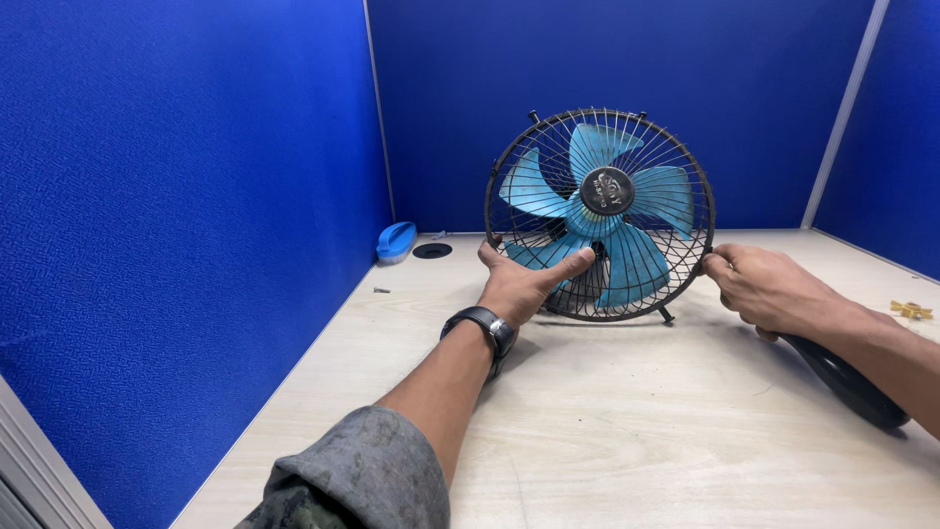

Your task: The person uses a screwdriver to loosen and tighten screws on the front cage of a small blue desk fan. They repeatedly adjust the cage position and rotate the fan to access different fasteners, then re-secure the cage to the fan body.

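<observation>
Now the left hand [524, 284] grips the lower left rim of the upright fan [599, 214] on the desk [627, 431], thumb through its grille; the right hand [769, 291] pinches the fan's right edge, fingers curled.

Fan guard [685, 167]: dark wire metal, dull, worn. Blades [636, 264]: light-blue plastic, matt, dusty. Tabletop [636, 421]: pale wood-grain laminate, smooth. Partitions [176, 176]: blue cloth, rough weave. Sleeve [362, 470]: grey fabric.
</observation>
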